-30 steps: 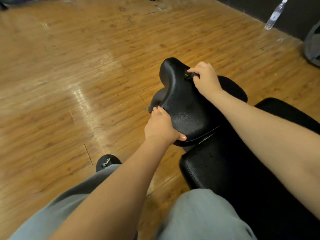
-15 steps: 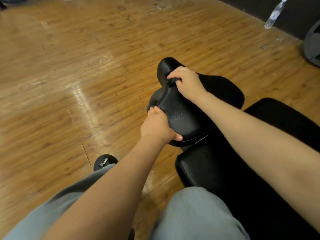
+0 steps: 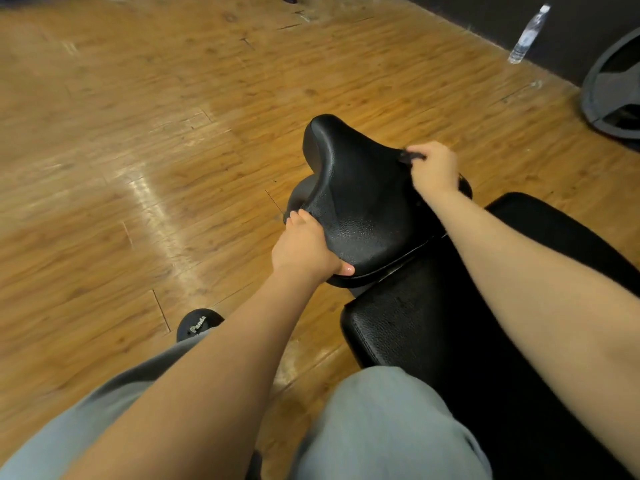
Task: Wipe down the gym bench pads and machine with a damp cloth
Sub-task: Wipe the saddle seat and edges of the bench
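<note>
I see the seat pad (image 3: 360, 202) beyond the bench pad (image 3: 450, 323), its long axis running away from me, narrow nose tilted up. My left hand (image 3: 304, 251) grips its near-left edge. My right hand (image 3: 433, 168) pinches a dark cloth (image 3: 410, 156) at its right edge.

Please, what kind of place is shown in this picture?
Most likely a gym: a black padded bench with a raised seat pad, a weight plate leaning at the wall, and a water bottle on the wooden floor.
</note>
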The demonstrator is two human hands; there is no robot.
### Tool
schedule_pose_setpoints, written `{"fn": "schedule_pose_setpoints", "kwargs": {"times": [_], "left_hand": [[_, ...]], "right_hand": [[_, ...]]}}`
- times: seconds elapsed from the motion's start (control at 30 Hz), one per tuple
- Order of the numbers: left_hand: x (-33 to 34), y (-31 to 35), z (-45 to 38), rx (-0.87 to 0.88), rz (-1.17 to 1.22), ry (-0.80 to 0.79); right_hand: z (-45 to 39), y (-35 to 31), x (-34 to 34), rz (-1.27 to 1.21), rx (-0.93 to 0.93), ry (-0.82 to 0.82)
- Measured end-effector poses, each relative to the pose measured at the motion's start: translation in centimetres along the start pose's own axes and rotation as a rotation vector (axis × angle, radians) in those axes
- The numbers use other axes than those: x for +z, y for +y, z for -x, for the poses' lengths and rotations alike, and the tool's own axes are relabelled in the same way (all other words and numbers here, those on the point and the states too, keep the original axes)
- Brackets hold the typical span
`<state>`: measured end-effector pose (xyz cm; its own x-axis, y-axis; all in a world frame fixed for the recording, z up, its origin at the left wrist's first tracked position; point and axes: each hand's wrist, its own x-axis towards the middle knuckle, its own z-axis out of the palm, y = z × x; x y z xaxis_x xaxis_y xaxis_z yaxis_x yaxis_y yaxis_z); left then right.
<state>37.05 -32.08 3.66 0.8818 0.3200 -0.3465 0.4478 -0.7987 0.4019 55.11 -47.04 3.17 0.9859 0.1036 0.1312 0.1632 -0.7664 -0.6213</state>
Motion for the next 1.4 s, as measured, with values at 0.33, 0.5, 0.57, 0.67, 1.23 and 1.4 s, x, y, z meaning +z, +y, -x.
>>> {"fn": "schedule_pose_setpoints", "kwargs": {"times": [0.33, 0.5, 0.57, 0.67, 1.23, 1.4], "left_hand": [[0.1, -0.1, -0.2, 0.02, 0.003, 0.002], [-0.1, 0.0, -0.1, 0.009, -0.004, 0.004], [0.0, 0.1, -0.1, 0.012, -0.015, 0.005], [0.0, -0.1, -0.3, 0.011, -0.014, 0.017], [0.2, -0.3, -0.7, 0.017, 0.013, 0.022], [0.3, -0.3, -0.5, 0.016, 0.002, 0.029]], "right_hand": [[10.0, -2.0, 1.2, 0.054, -0.592, -0.24], [1.6, 3.7, -2.6, 0.039, 0.065, 0.03], [1.6, 2.1, -1.7, 0.01, 0.08, 0.031], [6.8, -3.3, 2.0, -0.05, -0.29, -0.108], [6.7, -1.7, 0.6, -0.045, -0.183, -0.087], [12.3, -2.6, 0.9, -0.015, -0.519, -0.391]]}}
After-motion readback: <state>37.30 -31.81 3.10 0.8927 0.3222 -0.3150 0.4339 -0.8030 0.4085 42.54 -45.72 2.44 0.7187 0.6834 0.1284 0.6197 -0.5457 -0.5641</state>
